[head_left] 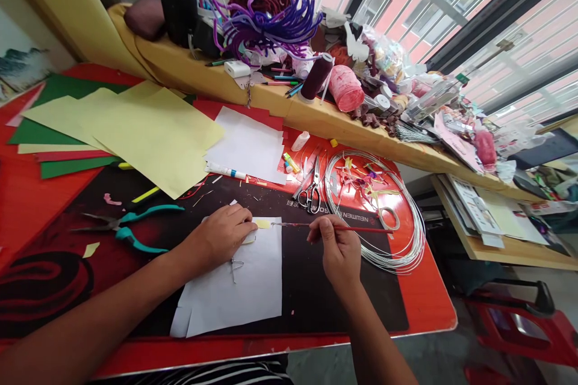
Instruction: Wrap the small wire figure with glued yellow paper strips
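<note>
My right hand (336, 246) is closed round a thin dark red stick (370, 229), whose pale, narrow tip points left over the white sheet. Near that tip lies a small yellow paper piece (262, 224), with the fingertips of my left hand (230, 230) at its left end. My left fingers are pressed together on the white sheet (244, 301); what they hold, if anything, is hidden beneath them. Below my left hand, a small bent wire piece (235, 266) rests on the sheet.
Teal-handled pliers (120, 228) lie at left on the dark mat (307, 289). Beyond my right hand are scissors (311, 189) and a large wire coil (419, 222). Yellow sheets (153, 132) lie at the back left, below a crowded ledge (293, 111).
</note>
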A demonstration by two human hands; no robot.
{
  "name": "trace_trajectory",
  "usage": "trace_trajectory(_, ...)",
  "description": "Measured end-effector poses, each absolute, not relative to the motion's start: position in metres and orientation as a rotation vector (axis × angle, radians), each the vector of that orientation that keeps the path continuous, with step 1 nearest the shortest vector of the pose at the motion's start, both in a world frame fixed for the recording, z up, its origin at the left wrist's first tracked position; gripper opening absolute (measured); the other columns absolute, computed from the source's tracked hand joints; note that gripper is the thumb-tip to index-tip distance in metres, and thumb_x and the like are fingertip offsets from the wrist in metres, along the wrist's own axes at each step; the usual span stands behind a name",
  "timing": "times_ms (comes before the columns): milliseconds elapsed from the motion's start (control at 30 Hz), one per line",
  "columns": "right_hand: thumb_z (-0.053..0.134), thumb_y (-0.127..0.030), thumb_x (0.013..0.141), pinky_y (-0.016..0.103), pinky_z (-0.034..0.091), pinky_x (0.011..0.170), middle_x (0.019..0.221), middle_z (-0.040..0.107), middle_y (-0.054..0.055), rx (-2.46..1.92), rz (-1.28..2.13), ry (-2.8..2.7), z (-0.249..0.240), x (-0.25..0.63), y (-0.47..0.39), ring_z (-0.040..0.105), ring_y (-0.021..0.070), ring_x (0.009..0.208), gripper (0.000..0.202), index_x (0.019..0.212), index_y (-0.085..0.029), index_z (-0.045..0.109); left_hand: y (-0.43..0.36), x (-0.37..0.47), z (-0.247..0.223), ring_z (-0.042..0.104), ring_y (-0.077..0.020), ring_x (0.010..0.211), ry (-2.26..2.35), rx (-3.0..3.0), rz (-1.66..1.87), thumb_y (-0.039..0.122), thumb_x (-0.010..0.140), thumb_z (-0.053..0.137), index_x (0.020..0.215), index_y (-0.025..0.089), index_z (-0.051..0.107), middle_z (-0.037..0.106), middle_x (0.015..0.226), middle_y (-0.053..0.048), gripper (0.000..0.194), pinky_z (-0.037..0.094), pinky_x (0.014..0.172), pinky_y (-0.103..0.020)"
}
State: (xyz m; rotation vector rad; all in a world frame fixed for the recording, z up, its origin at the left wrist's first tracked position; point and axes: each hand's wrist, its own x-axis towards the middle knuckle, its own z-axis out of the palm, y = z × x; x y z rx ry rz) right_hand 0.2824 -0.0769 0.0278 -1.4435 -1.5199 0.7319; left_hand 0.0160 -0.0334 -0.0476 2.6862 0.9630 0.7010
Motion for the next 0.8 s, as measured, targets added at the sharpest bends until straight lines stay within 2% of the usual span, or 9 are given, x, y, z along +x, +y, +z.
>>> trace_trajectory(333, 0.049, -0.039, 0.11, 0.029, 0.051, 0.062, 0.07, 0.067, 0.002, -1.457, 0.758, -1.657, 0.023, 0.271, -0.074, 0.065, 0.0177, 0.064, 0.039, 0.083, -0.021, 0.07, -0.034, 0.015, -0.051, 0.063, -0.0237, 0.092, 0.975, 2.683, 0.727, 0.009, 0.103, 0.052, 0.103, 0.018, 0.075, 0.071, 0.099, -0.008, 0.025, 0.052, 0.086, -0.04)
trace_trajectory(800, 0.051, -0.048, 0.11, 0.03, 0.053, 0.06, 0.067, 0.067, 0.002, -1.408, 0.803, -1.519, 0.025, 0.272, -0.075, 0.065, 0.0181, 0.061, 0.042, 0.085, -0.021, 0.071, -0.033, 0.015, -0.05, 0.064, -0.0234, 0.093, 0.972, 2.662, 0.74, 0.01, 0.103, 0.051, 0.104, 0.019, 0.075, 0.07, 0.099, -0.008, 0.026, 0.052, 0.086, -0.04)
